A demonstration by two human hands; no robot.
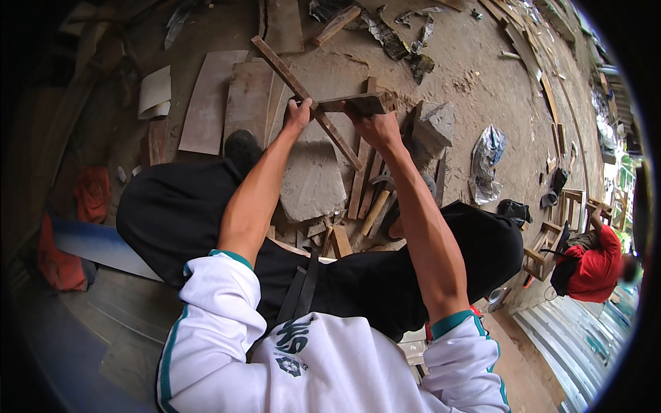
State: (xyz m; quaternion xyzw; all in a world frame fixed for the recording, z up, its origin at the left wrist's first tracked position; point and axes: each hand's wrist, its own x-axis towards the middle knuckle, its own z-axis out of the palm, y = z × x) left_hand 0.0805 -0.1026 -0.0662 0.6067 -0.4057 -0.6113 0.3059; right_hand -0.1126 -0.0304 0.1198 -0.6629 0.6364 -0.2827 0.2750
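Note:
My left hand [297, 115] is closed round a long, narrow wooden strip [277, 67], which slants from the upper left down toward the right. In my right hand [377, 125] is a shorter brown wooden piece [372, 103], broader at its right end. Its thin left end meets or crosses the strip beside my left hand; whether they are joined I cannot tell. Both hands are above a grey concrete slab [313, 182] between my legs. A claw hammer with a wooden handle [374, 213] lies below my right forearm, its head partly hidden among wood offcuts.
A rough concrete block [432, 129] stands right of my right hand. Boards [212, 103] lie to the left, with orange cloth [63, 265] and a blue-white flat piece [103, 241] nearer. Crumpled silver wrapping [487, 164] lies right. A person in red [595, 265] works beside wooden frames.

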